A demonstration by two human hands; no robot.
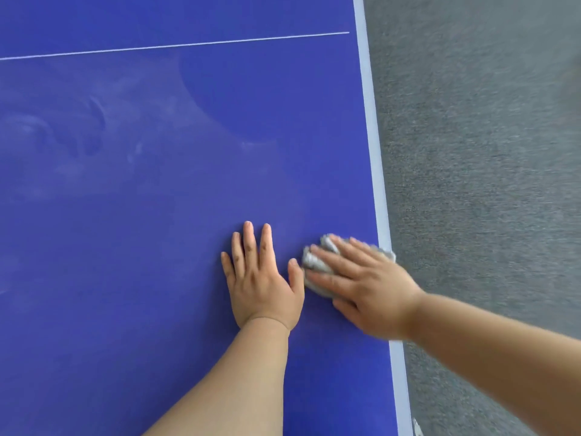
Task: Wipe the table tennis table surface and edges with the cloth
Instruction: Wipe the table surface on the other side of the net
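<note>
The blue table tennis table (157, 215) fills the left and middle of the view, with a pale white edge stripe (375, 171) running down its right side. A crumpled grey cloth (317, 262) lies on the blue surface close to that stripe. My right hand (364, 287) presses flat on the cloth with straight fingers and looks blurred. My left hand (261, 278) rests flat on the table just left of the cloth, fingers spread, holding nothing. Dusty smears show on the left part of the surface, and a darker swept patch (251, 99) lies further up.
A thin white centre line (176, 45) crosses the table near the top. Grey carpet floor (478, 152) lies beyond the right edge of the table.
</note>
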